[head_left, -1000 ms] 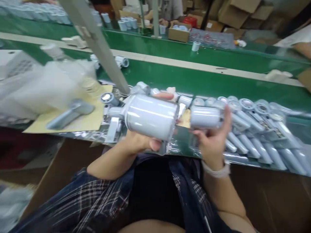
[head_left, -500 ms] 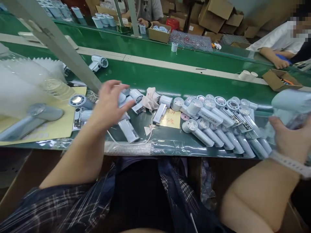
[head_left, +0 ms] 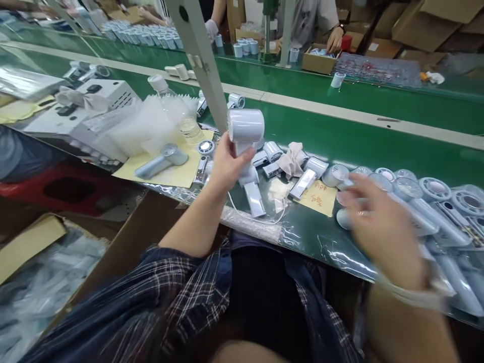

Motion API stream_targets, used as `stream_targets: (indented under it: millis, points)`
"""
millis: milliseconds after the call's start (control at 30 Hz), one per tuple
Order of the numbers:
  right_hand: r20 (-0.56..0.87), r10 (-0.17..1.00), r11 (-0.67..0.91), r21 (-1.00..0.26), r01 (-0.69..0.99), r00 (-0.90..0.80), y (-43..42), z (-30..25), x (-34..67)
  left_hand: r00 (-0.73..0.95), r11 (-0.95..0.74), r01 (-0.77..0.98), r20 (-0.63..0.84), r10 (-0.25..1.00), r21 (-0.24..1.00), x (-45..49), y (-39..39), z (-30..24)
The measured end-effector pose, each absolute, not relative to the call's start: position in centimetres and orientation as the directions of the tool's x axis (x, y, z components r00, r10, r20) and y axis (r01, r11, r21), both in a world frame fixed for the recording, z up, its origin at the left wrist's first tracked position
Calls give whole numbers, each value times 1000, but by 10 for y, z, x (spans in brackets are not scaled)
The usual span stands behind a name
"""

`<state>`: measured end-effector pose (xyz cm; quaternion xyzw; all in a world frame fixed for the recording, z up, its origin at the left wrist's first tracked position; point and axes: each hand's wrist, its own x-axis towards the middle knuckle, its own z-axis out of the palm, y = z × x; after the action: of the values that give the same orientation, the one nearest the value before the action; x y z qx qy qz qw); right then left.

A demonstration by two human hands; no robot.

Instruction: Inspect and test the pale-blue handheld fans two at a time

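My left hand (head_left: 226,167) is closed round the handle of a white handheld fan (head_left: 245,129) and holds it upright above the green bench (head_left: 340,141). My right hand (head_left: 378,222) is blurred by motion and hovers with fingers spread over a row of several white handheld fans (head_left: 427,201) lying on plastic film at the right. It holds nothing I can see. Loose fan parts (head_left: 257,199), a crumpled cloth (head_left: 291,157) and a yellow handwritten note (head_left: 316,194) lie between the hands.
A slanted metal post (head_left: 196,55) rises just left of the held fan. A yellow sheet (head_left: 166,174) with one fan on it, clear bags (head_left: 151,123) and a white machine (head_left: 94,108) are at the left. Other people work at the far belt (head_left: 310,30). An open carton (head_left: 34,272) stands below left.
My left hand has picked up a fan from the bench and raised it. My right hand has let go of the fan it carried at the far right and swung back over the row.
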<state>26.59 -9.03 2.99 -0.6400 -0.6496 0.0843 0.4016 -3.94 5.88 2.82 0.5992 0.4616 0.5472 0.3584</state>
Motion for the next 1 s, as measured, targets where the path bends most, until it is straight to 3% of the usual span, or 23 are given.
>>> stream_targets:
  millis: [67, 167, 333, 467, 533, 633, 733, 1000]
  points:
    - [250, 965, 58, -484, 873, 75, -63, 10, 224, 134, -132, -166, 155, 979, 977, -29, 42, 24]
    - [150, 984, -36, -360, 932, 96, -39, -10, 195, 395, 230, -368, -72, 916, 901, -20, 21, 12]
    - [319, 943, 70, -458, 886, 91, -70, 2, 184, 588, 460, -442, -138, 797, 770, -11, 9, -8]
    - [349, 934, 289, -612, 736, -77, -92, 7, 169, 639, 449, -438, -81, 765, 779, -3, 10, -12]
    - [312, 950, 221, -640, 736, -13, -89, -5, 164, 589, 393, -468, -52, 807, 792, -5, 12, -11]
    - [277, 954, 59, -553, 831, 117, -78, -28, 155, 486, 248, -498, 30, 874, 831, -15, 17, -8]
    - [225, 973, 75, -517, 853, 51, -76, -40, 143, 410, 139, -520, 104, 906, 843, -26, 19, -4]
    - [129, 988, 5, -550, 835, 80, -73, -36, 137, 398, 248, -647, 42, 916, 721, -33, 13, 7]
